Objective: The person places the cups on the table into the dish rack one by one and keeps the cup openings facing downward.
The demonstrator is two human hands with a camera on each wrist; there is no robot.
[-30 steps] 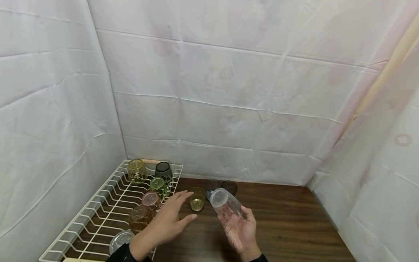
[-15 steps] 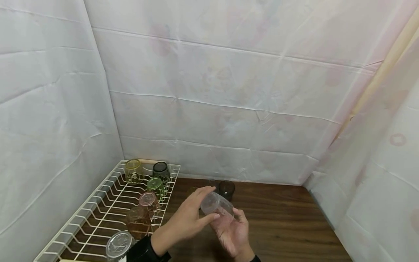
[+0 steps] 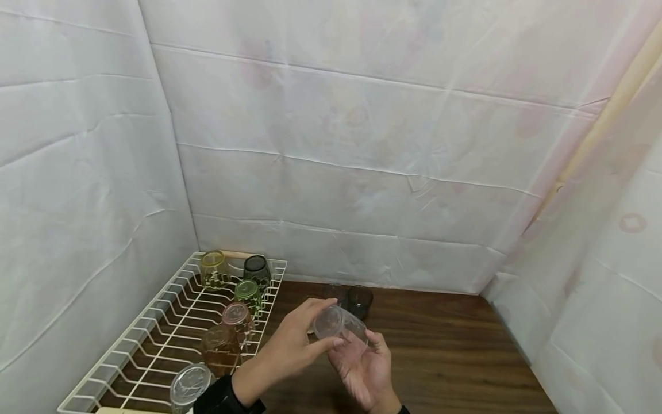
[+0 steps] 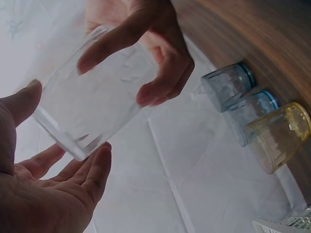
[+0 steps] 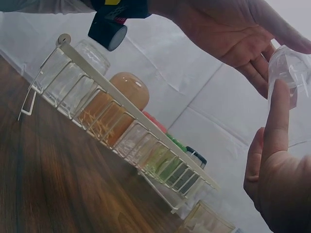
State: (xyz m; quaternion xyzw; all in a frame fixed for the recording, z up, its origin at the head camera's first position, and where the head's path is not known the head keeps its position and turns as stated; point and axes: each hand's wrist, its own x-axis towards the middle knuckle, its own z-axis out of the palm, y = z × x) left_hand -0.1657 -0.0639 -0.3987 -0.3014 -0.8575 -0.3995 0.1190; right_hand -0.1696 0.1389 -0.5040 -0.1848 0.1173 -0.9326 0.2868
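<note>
A clear drinking glass (image 3: pixel 341 326) is held tilted above the table, between both hands. My right hand (image 3: pixel 368 371) grips its lower right part, fingers curled round the side in the left wrist view. My left hand (image 3: pixel 293 339) holds the other end, with the thumb on one side and the fingers on the opposite side. Behind the hands, a dark glass (image 3: pixel 360 301) stands on the table beside a bluish glass (image 3: pixel 335 292). A yellow glass (image 4: pixel 279 138) stands near them in the left wrist view; in the head view the left hand mostly hides it.
Left of the hands is a white wire rack (image 3: pixel 164 345). Upside-down glasses stand along it, including yellow (image 3: pixel 213 271), grey (image 3: pixel 257 270), green (image 3: pixel 248 292), pink (image 3: pixel 238 316), amber (image 3: pixel 220 348) and clear (image 3: pixel 190 384) ones. White sheeting (image 3: pixel 336 190) encloses the brown wooden table (image 3: pixel 455 351).
My left hand has moved right from beside the glass and taken hold of its end. The right hand has shifted slightly left and down with the glass. Little differs over the last half second.
</note>
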